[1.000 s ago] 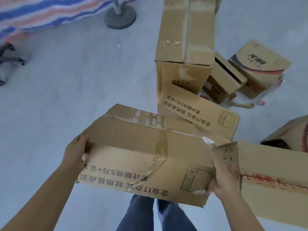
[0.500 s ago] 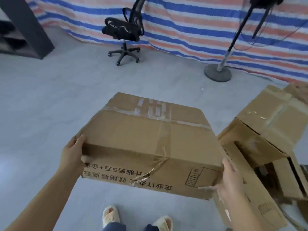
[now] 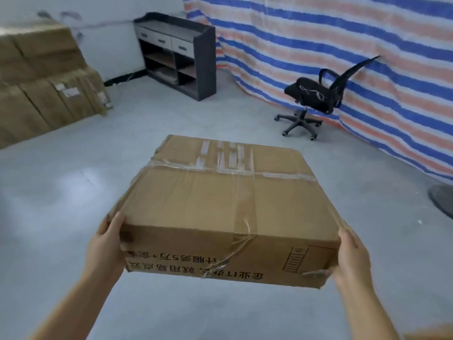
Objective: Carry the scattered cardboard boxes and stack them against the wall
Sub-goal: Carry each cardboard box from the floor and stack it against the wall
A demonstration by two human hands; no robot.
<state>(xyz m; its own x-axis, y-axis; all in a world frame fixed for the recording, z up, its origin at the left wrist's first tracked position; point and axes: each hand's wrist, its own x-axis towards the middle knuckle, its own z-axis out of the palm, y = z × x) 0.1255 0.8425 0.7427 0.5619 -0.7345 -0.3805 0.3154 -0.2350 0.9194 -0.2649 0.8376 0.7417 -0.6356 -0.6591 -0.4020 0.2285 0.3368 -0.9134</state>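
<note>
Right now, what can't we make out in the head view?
- Carried box: underside and far side hidden by its own body; printed text upside down, partly cut by torn cardboard.
- Left hand and right hand: fingers hidden behind the box ends, so the grip is unclear.
- Stacked boxes: blurred, cut by left edge; labels unreadable.
- Round base: cut by right edge.

A bare storeroom or warehouse space: grey concrete floor (image 3: pixel 73 192), stacked cartons (image 3: pixel 44 94) against the white wall at 10 o'clock, a dark shelf unit (image 3: pixel 181 55) at 12, a striped tarp (image 3: pixel 343 57) and office chair (image 3: pixel 316 99) at 2.
</note>
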